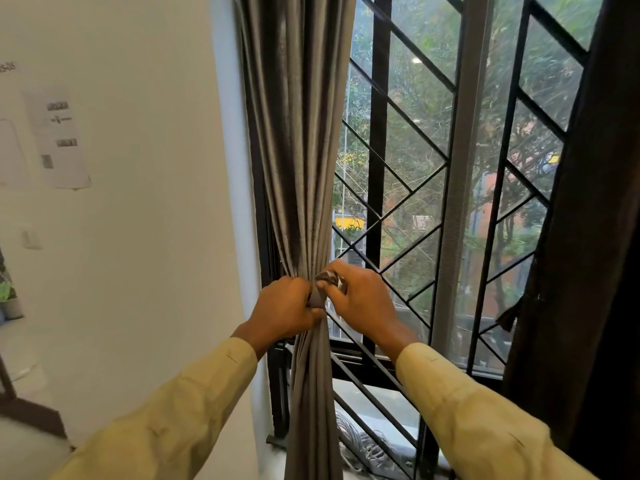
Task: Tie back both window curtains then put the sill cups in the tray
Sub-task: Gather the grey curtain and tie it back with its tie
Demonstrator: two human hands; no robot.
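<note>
While left hand (284, 306) grips grey curtain (301, 133), right hand (360, 299) pinches tie (329, 279); window grille (415, 188) behind.

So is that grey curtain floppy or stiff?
Probably floppy: the grey curtain squeezes into a thin bunch in the left hand. Likely smooth and slippery, given its shiny folds, so it may spread once the right hand lets the tie go.

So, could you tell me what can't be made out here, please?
In the head view:
Tie-back: mostly covered by the left hand and right hand on the left curtain; fastening unclear.
Sill cups, tray: nowhere in frame.
Right curtain: cut off by the right edge.
Wall papers: print too blurred to read.
</note>
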